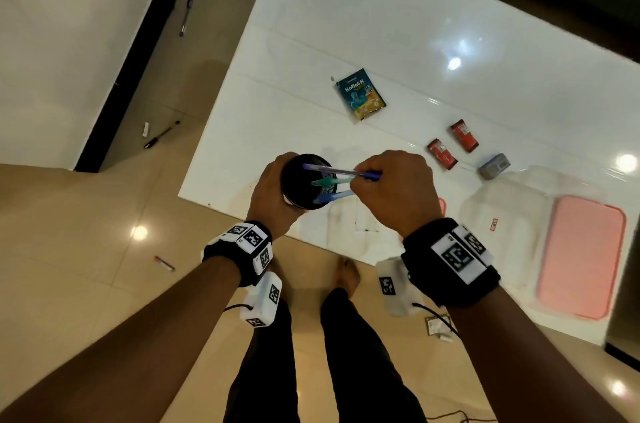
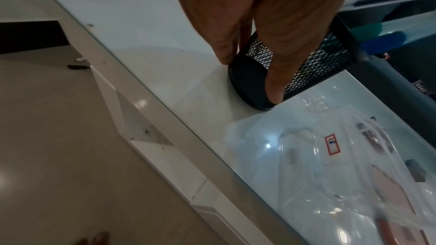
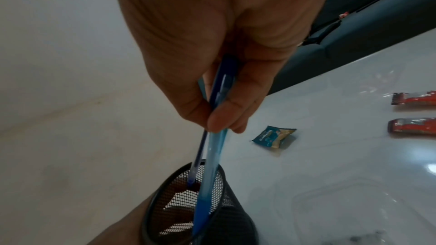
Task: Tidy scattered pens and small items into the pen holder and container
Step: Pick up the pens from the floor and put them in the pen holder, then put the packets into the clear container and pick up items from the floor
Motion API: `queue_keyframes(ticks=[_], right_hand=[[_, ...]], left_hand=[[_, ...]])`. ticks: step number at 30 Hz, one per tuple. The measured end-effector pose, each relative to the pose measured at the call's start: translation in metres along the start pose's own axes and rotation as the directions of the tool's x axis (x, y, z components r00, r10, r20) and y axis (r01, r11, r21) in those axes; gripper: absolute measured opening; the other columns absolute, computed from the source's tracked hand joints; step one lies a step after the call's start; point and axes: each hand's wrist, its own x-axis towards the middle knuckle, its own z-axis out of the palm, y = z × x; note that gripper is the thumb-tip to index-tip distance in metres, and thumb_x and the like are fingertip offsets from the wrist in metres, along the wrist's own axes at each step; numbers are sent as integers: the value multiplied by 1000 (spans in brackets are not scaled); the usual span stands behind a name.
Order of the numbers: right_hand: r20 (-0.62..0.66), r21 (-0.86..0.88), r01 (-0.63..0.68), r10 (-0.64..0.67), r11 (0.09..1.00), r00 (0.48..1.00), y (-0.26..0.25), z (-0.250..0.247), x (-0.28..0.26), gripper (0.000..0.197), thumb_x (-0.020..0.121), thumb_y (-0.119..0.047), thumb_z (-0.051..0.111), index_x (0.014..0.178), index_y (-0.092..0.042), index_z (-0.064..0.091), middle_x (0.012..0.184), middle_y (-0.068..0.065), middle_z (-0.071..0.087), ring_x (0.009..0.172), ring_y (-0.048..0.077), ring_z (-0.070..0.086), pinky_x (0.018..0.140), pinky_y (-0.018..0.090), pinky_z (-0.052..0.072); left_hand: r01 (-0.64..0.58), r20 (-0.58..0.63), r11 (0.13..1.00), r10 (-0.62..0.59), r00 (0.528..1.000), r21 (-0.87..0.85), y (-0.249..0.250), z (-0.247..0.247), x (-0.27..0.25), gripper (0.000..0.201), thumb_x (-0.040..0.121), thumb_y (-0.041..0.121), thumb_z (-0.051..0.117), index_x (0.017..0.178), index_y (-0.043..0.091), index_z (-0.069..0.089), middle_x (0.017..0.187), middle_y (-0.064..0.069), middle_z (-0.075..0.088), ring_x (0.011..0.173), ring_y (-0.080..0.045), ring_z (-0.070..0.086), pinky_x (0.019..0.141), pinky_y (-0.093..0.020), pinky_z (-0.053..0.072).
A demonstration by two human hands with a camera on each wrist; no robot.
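My left hand (image 1: 273, 187) grips a black mesh pen holder (image 1: 299, 185) near the white table's front-left corner. In the left wrist view its fingers (image 2: 273, 88) wrap the holder (image 2: 250, 81), which leans with its base on the table. My right hand (image 1: 391, 187) pinches three pens (image 1: 332, 180) together, two blue and one green. Their lower ends reach into the holder's mouth (image 3: 186, 191), where the blue pens (image 3: 210, 156) slant down from my fingertips. A Koflet-H sachet (image 1: 360, 93), two red packets (image 1: 441, 154) and a small grey box (image 1: 493, 166) lie further back.
A clear container (image 1: 498, 214) and a pink lid (image 1: 581, 256) sit at the table's right, with another clear box (image 1: 346, 225) under my right hand. On the floor lie a purple pen (image 1: 186, 15), a black pen (image 1: 161, 135) and a small red-tipped item (image 1: 164, 263).
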Motion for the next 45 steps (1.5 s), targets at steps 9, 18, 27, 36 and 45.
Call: queue_keyframes(ticks=[9,18,27,36,45], right_hand=[[129,-107,43,-29,993,991,-22,26,34,23,86,-27,60,104,-18,70,103,0,69,98,19,61,76,23,35],[-45,180,-145,155,973,987,51,-8,10,14,85,-35,65,95,-28,71,84,-10,69,81,9,65,81,26,48],[29,0,-273,273,962,962,155,-34,25,30,87,-30,63,117,-25,62,106,-3,65,103,17,61,86,25,38],[-32,-89,-352,351,932,936,185,-8,88,38,92,-30,56,126,-16,50,132,8,53,114,34,56,85,39,47],[-185,278,-343,400,898,898,199,-15,92,14,86,-33,67,91,-20,69,116,4,58,105,27,57,85,31,46]], left_hand=[[93,-22,994,-94,995,-57,0,5,-4,76,66,13,85,133,21,48,128,0,59,116,-17,57,98,-40,51],[370,-169,927,-375,911,-63,7,15,-29,43,79,15,75,114,16,50,104,0,62,89,-19,65,67,-21,45],[369,137,925,-378,916,86,53,67,-55,5,83,22,68,80,23,64,76,0,68,76,-19,66,70,-31,50],[186,197,979,-200,960,87,136,119,14,11,87,25,67,96,20,62,80,7,61,68,-9,58,58,-19,43],[307,-109,923,-289,951,231,147,128,109,51,82,28,68,127,17,49,137,-13,42,124,-33,43,105,-38,37]])
